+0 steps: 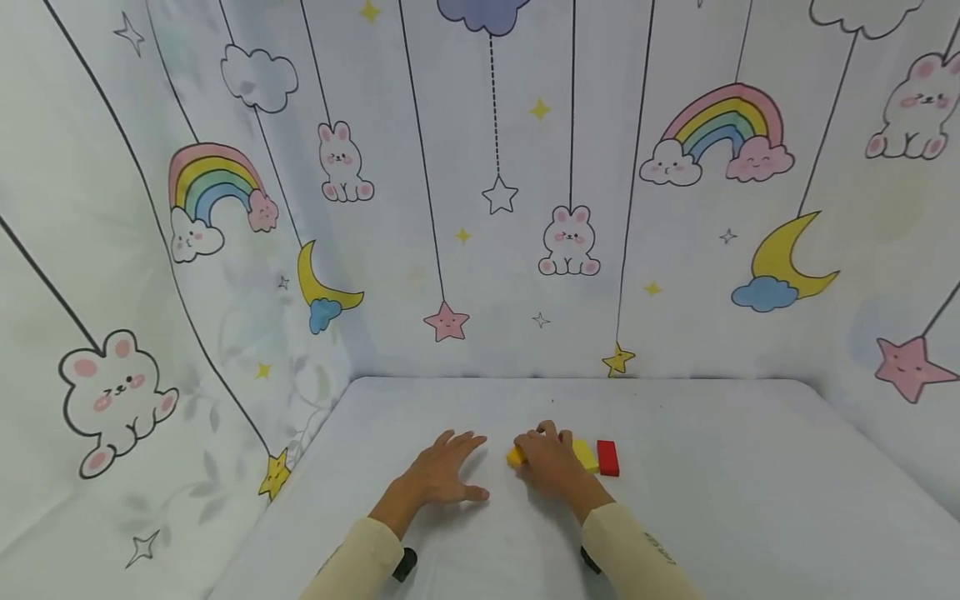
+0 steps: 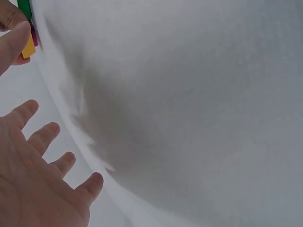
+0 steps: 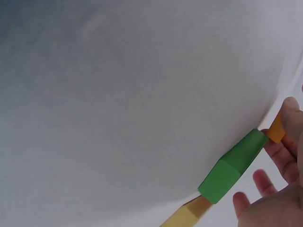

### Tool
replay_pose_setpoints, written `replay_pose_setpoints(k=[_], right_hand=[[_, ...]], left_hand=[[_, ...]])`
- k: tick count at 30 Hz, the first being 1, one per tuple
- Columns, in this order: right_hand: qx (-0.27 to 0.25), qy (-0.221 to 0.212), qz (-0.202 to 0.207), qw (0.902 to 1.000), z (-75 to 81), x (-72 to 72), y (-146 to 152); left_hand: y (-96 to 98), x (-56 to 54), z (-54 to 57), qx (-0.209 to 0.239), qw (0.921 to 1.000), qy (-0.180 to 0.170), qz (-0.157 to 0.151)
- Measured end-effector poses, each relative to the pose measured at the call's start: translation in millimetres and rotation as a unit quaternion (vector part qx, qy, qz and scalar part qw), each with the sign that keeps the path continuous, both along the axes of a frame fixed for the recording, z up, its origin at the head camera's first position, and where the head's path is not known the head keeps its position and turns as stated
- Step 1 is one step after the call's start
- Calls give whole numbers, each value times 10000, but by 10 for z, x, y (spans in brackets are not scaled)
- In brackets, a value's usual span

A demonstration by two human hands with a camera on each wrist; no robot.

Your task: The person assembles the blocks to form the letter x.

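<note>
On the far left, a white cloth (image 1: 225,333) hangs beside the table, printed with a rabbit (image 1: 120,408), a rainbow (image 1: 189,173) and a yellow star (image 1: 274,477). Next along the white table (image 1: 742,475) comes the left sleeve (image 1: 360,554), pale cream, with a black gadget (image 1: 405,564) beside its cuff. The left hand (image 1: 441,472) reaches forward from it, fingers spread and thumb held apart, near the orange block (image 1: 514,457).

The orange block is at the middle of the table, between the two hands. The right hand (image 1: 551,462) pinches it between thumb and finger; its lower fingers are loosely bent in the right wrist view. That view also shows a green block (image 3: 232,165) at the orange block's end, though whether the two touch I cannot tell. Just right of the right hand, partly covered by it, lies a yellow block (image 1: 585,456), and beside that a red block (image 1: 608,458). The right sleeve (image 1: 633,550) stretches back toward the lower edge. At the far right, a pink star (image 1: 910,368) hangs on the printed cloth.
</note>
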State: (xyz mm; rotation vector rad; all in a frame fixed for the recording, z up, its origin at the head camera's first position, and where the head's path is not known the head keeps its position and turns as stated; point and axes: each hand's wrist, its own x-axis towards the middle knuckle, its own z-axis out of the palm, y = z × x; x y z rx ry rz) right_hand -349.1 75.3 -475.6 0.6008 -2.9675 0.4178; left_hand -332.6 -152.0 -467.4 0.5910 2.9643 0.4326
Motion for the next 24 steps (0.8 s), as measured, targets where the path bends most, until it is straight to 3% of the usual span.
replay_pose_setpoints(k=[14,24], right_hand=[[-586,51,183,9981,44,34,212],[-1273,-418,-334,9904,14,78,446]], left_hand=[[128,10,-4,125,9998,51,-144],[241,29,5,183,9995,90,-222]])
